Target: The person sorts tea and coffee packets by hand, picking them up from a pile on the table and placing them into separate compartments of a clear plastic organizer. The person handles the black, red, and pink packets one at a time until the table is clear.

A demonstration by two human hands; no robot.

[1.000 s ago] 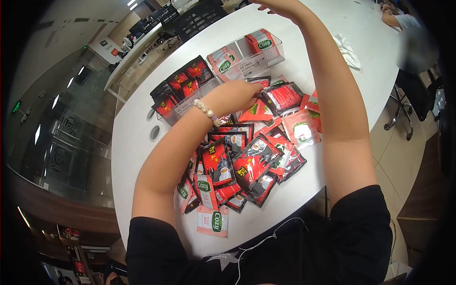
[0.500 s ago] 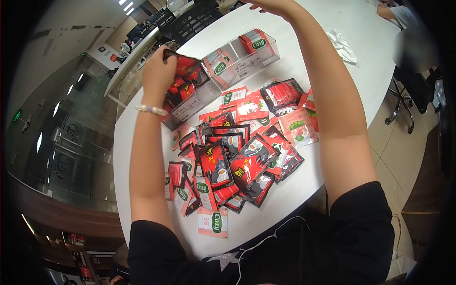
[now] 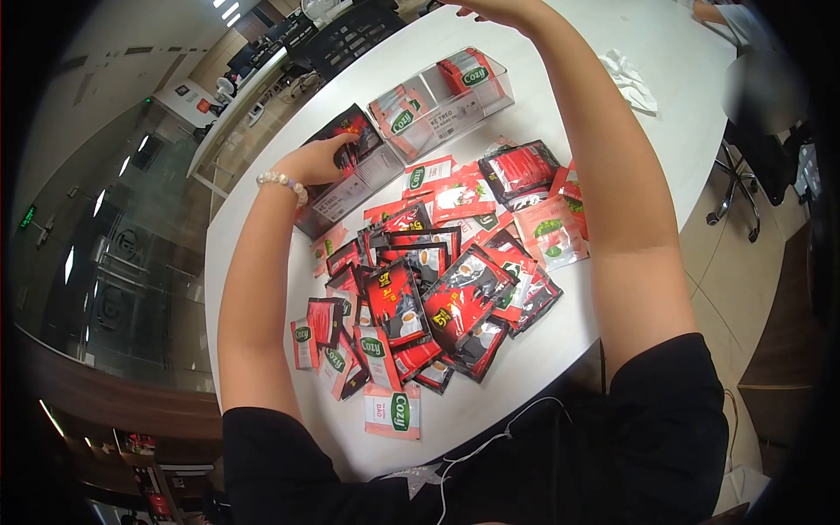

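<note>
My left hand [image 3: 319,162] reaches over the left clear box [image 3: 378,173], its fingers apart against the dark red coffee sachets [image 3: 354,122] inside. At the top edge, my right hand [image 3: 494,9] is partly cut off; the fingers that show are loosely spread, with nothing visible in them. A second clear box [image 3: 455,118] adjoins the first and holds pink Cozy sachets [image 3: 401,114] at its left and red Cozy sachets [image 3: 468,72] at its right. Below both boxes lies a loose pile of coffee sachets [image 3: 398,302] and Cozy sachets [image 3: 464,197].
Crumpled white tissue [image 3: 628,83] lies on the white table [image 3: 560,350] beyond my right forearm. Another person's arm [image 3: 710,13] shows at the upper right. Black chairs stand behind the table and at its right.
My left hand has moved down and turned across the left box, and its fingers have opened. The coffee sachet raised at its fingers now rests in the box. My right hand has barely moved.
</note>
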